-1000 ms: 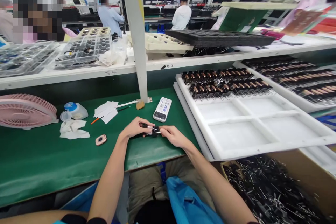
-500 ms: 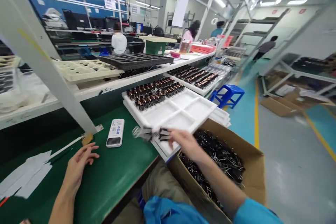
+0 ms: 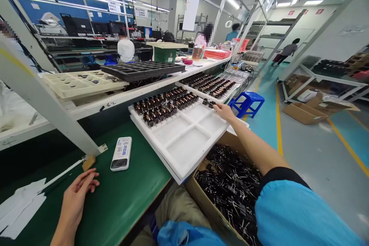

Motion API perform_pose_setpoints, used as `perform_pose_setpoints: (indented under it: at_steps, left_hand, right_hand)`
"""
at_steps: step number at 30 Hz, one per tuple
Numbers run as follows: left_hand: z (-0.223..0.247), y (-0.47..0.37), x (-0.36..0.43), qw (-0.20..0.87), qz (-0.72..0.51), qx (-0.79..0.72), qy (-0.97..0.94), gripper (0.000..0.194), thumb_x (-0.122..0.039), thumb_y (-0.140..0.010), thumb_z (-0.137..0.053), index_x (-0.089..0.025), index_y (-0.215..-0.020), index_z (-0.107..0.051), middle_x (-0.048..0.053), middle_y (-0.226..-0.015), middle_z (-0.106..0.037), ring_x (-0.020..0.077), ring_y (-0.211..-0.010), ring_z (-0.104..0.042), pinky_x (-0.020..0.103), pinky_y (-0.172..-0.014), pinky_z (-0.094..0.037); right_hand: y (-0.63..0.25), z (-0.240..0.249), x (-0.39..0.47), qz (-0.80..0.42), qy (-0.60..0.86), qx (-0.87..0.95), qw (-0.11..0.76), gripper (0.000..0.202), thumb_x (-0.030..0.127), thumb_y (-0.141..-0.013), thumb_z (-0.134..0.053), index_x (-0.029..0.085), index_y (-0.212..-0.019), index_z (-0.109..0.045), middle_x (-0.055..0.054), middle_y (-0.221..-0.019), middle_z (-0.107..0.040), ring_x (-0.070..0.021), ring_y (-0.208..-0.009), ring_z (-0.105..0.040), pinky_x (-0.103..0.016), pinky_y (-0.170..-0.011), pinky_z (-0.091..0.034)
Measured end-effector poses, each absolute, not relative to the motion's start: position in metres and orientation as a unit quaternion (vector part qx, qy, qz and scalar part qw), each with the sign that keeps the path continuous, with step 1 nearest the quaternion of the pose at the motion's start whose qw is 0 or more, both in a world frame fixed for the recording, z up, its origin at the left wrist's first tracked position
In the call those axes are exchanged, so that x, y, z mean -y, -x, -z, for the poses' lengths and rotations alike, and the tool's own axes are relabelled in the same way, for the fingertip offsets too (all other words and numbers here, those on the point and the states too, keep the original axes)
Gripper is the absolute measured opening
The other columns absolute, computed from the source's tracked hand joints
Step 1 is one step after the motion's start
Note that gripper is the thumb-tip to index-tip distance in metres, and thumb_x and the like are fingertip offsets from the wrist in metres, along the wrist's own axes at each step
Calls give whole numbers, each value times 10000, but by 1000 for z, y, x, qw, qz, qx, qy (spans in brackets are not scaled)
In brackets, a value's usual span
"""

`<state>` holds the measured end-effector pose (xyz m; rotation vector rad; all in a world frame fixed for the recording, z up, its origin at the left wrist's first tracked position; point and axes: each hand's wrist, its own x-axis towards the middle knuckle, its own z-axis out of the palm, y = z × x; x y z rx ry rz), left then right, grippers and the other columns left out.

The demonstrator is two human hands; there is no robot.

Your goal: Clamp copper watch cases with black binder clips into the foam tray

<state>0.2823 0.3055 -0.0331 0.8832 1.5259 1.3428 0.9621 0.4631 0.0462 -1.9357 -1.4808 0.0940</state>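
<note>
My right hand (image 3: pixel 225 112) reaches to the far right compartment of a white divided tray (image 3: pixel 161 149). Its fingers are pinched on a black binder clip (image 3: pixel 212 104), partly hidden by the fingertips, and another black clip stands just left of it. Rows of black binder clips with copper-coloured parts (image 3: pixel 167 105) fill the tray's far left side. My left hand (image 3: pixel 77 190) rests on the green tabletop (image 3: pixel 115 203), fingers loosely bent and apart, holding nothing. Below my right arm, a cardboard box (image 3: pixel 219 217) holds a heap of loose black binder clips (image 3: pixel 230 184).
A white phone-like device (image 3: pixel 121 153) lies between my left hand and the tray. Paper strips (image 3: pixel 23 203) lie at the left. A slanted white post (image 3: pixel 57 100) rises from the table. Another filled tray (image 3: pixel 213 84) and a blue stool (image 3: pixel 248 103) are beyond.
My right hand has moved from the tray's near left edge, where it held blurred black clips, up and right to the far compartment. My left hand stays in its place on the table.
</note>
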Motion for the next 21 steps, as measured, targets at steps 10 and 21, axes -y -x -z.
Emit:
perform_pose_setpoints:
  at_steps: [10, 21]
  left_hand:
    - [28, -286, -303, 438, -550, -612, -362, 644, -545, -578, -903, -153, -1063, -746, 86, -938, -740, 199, -729, -636, 269, -543, -490]
    - [32, -285, -302, 433, -556, -598, -380, 607, -547, -627, -884, -142, -1057, -743, 91, -924, -726, 180, -698, -621, 269, -544, -478]
  right_hand:
    - [-920, -59, -481, 44, 770, 570, 285, 625, 427, -871, -633, 30, -1353, -609, -288, -1423, -524, -417, -1315, -477, -489, -1119, -375]
    - [-724, -85, -522, -38, 662, 743, 90, 295, 409, -941, -600, 176, -971, -778, -148, -962, -757, -301, -975, -684, -316, -811, -495]
